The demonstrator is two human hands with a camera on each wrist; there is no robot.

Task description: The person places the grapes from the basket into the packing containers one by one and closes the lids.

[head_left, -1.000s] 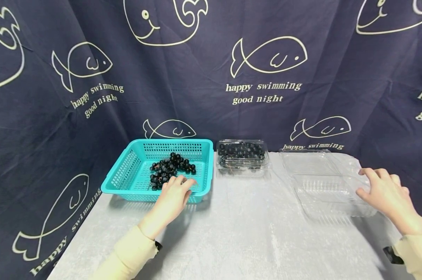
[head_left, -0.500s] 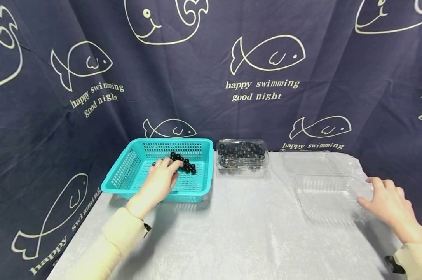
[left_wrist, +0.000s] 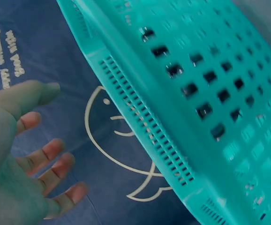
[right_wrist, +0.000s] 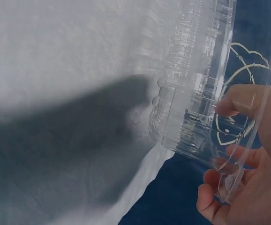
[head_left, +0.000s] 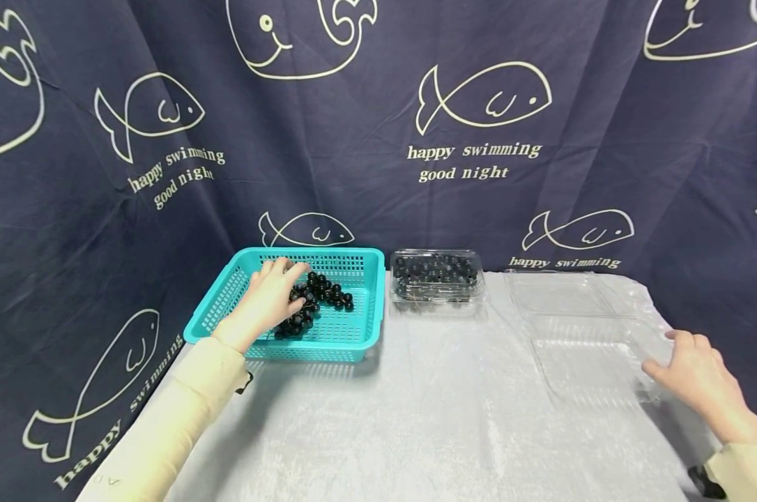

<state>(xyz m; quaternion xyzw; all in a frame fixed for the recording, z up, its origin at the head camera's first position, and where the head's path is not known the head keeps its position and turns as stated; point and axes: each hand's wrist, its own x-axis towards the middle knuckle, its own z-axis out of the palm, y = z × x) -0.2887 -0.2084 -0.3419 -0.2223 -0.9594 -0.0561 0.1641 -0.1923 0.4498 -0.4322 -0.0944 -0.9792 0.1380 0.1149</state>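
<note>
A turquoise plastic basket (head_left: pixel 377 300) on the left of the table holds bunches of black grapes (head_left: pixel 330 293). My left hand (head_left: pixel 265 298) is over the basket's left part, beside the grapes and partly hiding them. In the left wrist view the left hand (left_wrist: pixel 37 154) has its fingers apart with nothing between them, next to the basket wall (left_wrist: pixel 140 126). At the right, a clear plastic clamshell box (head_left: pixel 588 362) lies with its lid folded back. My right hand (head_left: pixel 698 373) holds its right edge; in the right wrist view thumb and fingers (right_wrist: pixel 236 101) lie around the clear rim.
A closed clear box of black grapes (head_left: pixel 437 275) stands at the back between basket and opened box. A pale cloth covers the table (head_left: pixel 416 404). Behind hangs a dark blue curtain (head_left: pixel 378 174) with fish drawings, close to the back edge.
My left hand has moved from the basket's front rim across the grapes to the left, uncovering most of them. The right hand and the box edge have sunk slightly.
</note>
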